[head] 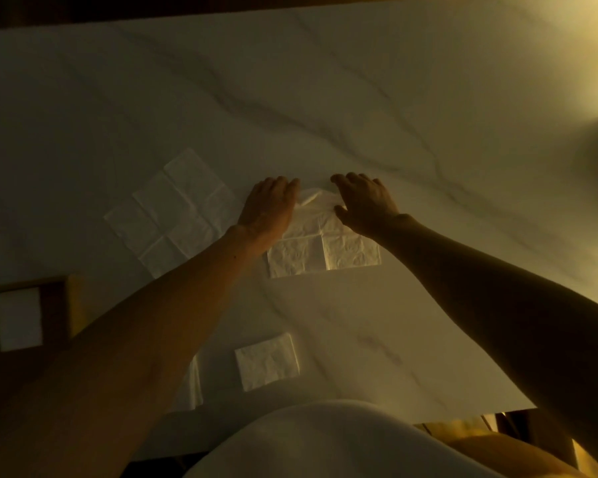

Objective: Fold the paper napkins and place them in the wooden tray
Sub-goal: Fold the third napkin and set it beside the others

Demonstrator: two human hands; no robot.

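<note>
Both bare arms reach forward over a pale marble-veined table (359,98) in dim, yellowish light. The left hand (268,210) and the right hand (365,201) sit at the far edge of an unfolded paper napkin (321,250) lying in the middle of the table. The far edge of that napkin is lifted and crumpled between the two hands — each hand seems to grip a far corner, fingers curled down and held close together, though the fingertips are hidden behind the knuckles and the light is too low to be sure of a true pinch. The near part of the napkin lies flat, its crease lines dividing it into squares.

To the left of it, just beside the left wrist, a second open napkin (173,212) lies flat and turned at an angle, not touched by either hand. Nearer the person, a small folded napkin (267,361) rests flat on the table between the two forearms, apart from both. Another white piece (193,388) shows beside it, mostly hidden under the left forearm.

At the left edge of the view stands the wooden tray (54,315), dark inside with a lighter rim, partly cut off by the frame. Folded white napkins (18,319) lie in it side by side. The person's light-coloured garment (325,443) fills the bottom centre.
</note>
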